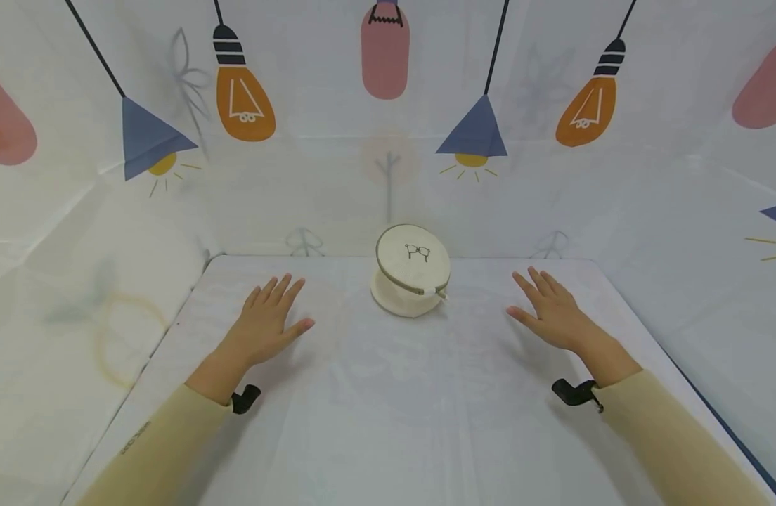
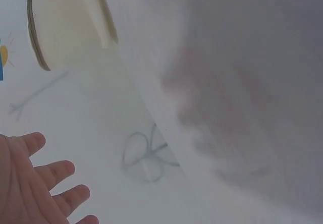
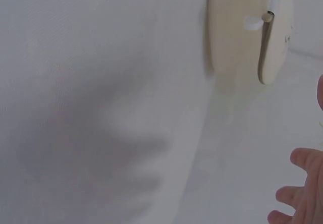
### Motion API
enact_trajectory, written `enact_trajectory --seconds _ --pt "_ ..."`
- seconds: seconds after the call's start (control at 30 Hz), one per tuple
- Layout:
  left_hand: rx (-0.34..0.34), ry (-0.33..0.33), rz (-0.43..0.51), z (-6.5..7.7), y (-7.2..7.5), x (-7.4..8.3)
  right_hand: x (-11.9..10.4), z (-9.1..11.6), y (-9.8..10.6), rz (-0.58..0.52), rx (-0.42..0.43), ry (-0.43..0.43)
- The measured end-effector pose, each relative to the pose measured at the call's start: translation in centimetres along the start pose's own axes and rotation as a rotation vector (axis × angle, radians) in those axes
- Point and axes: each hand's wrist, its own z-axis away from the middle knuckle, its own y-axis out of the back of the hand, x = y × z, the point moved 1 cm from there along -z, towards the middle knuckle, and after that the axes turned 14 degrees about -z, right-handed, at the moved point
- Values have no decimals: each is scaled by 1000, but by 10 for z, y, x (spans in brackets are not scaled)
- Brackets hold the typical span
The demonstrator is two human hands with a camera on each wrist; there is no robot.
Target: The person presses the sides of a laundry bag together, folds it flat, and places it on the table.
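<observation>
A round cream zip case stands at the back middle of the white table, its tilted lid printed with a small pair of glasses. A zip runs round the lid's edge, with the pull at the front right. To the left of the case, my left hand is held over the table with fingers spread and nothing in it. My right hand is spread likewise on the other side, also holding nothing. Both hands are apart from the case. Part of the case shows at the top of the right wrist view.
The white table is enclosed by pale cloth walls printed with lamps and bulbs. Black wrist straps show at the cuffs of the tan sleeves. Shadows of the hands fall on the tabletop.
</observation>
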Motion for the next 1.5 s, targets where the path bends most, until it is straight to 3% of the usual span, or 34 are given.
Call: enact_trajectory --seconds 0.33,0.63,0.97,1.3,1.5 --pt "75 -50 50 -19 -2 22 -3 -19 -19 -57 44 26" --pt "93 -74 126 -40 -5 39 -14 -37 -32 -155 38 53" --pt "111 -68 186 -59 -13 57 -27 -54 -47 -257 77 111" --pt "206 -83 229 -78 -21 74 -33 -72 -61 -364 153 130" --pt "214 -65 258 -88 -20 84 -38 -82 -67 -406 191 139"
